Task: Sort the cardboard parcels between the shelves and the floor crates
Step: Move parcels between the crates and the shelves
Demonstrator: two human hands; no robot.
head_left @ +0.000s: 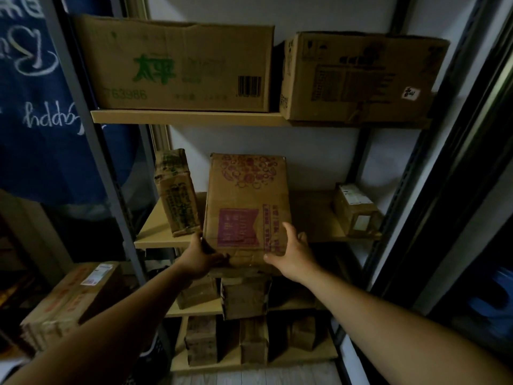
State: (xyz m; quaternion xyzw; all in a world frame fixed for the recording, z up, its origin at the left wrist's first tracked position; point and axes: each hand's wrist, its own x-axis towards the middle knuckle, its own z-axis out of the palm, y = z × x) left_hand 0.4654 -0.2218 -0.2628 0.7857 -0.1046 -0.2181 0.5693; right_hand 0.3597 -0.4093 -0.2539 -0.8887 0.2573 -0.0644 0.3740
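Observation:
A cardboard parcel with purple print (pixel 247 207) lies on the middle shelf (pixel 313 218), its near end jutting over the shelf's front edge. My left hand (pixel 201 258) grips its near left corner, fingers curled on the front edge. My right hand (pixel 291 252) is at the near right corner, fingers spread and touching the parcel's side. A narrow parcel with green print (pixel 176 193) stands just left of it. A small parcel with a white label (pixel 355 209) sits at the shelf's right end.
Two large boxes, one with green print (pixel 177 68) and one plain brown (pixel 358 79), fill the top shelf. Several small parcels (pixel 244 298) crowd the lower shelves. A parcel with red print (pixel 72 301) lies in a dark crate at lower left. Grey metal uprights (pixel 116 190) frame the shelves.

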